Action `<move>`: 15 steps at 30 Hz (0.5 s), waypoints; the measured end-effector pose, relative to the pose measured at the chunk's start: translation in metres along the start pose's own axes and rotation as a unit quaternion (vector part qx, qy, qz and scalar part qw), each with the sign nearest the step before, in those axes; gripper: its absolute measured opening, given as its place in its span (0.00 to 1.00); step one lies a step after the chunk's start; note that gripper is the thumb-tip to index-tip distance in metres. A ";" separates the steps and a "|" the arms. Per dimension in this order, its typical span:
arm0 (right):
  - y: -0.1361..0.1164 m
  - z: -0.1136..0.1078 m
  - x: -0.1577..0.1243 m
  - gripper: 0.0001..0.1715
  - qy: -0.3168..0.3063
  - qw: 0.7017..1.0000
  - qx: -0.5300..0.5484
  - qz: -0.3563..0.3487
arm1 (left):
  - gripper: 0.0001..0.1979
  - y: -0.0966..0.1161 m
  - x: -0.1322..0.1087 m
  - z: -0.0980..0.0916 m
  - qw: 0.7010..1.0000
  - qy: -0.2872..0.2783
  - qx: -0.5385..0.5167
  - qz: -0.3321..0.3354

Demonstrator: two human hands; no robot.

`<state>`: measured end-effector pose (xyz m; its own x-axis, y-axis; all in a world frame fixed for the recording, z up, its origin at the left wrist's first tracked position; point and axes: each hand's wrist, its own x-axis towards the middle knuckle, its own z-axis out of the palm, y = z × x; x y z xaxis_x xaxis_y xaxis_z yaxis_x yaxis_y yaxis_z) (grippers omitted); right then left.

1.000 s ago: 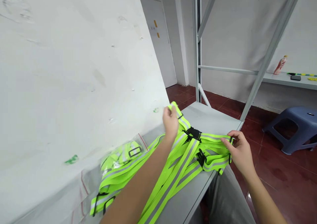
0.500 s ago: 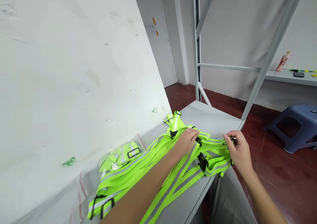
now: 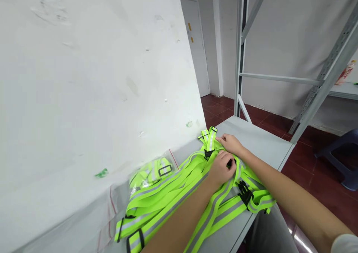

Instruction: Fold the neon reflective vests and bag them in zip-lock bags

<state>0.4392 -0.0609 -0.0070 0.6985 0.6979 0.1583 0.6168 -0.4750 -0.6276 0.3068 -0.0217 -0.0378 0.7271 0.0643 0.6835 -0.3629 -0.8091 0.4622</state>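
Head view: both hands, left (image 3: 222,168) and right (image 3: 231,144), pressed flat on straps (image 3: 179,193), near wall (image 3: 84,77), bare shelf (image 3: 260,144) beyond

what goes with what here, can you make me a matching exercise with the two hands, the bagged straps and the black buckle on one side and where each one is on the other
Column one:
1. left hand
2. right hand
3. bagged straps
4. black buckle

Column two:
a. by the wall, in a clear bag
b. at the far folded strap end
c. near the table's front edge
d. pressed on the middle of the strap pile

Pairs: 1-d, 2-b, 3-a, 4-c
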 end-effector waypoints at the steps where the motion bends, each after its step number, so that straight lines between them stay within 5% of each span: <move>1: 0.002 0.004 0.000 0.23 -0.004 1.000 -0.009 0.006 | 0.05 -0.001 0.000 -0.001 1.000 0.020 -0.013 -0.013; 8: 0.007 -0.034 -0.023 0.26 -0.092 0.994 -0.063 -0.007 | 0.10 -0.011 0.000 -0.003 0.977 0.129 -0.038 -0.164; 12: 0.008 -0.059 -0.040 0.20 -0.157 0.978 -0.126 -0.047 | 0.22 -0.013 0.001 -0.001 0.978 0.086 0.041 -0.186; 15: 0.004 -0.064 -0.047 0.16 -0.137 0.969 -0.198 -0.055 | 0.23 -0.011 0.002 -0.001 0.969 0.042 0.107 -0.219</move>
<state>0.4319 -0.1303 0.0316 0.5313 0.8465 -0.0349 0.8109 -0.5200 -0.2683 0.3111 -0.0124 -0.0409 0.7314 0.4679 0.4961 0.1051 -0.7961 0.5959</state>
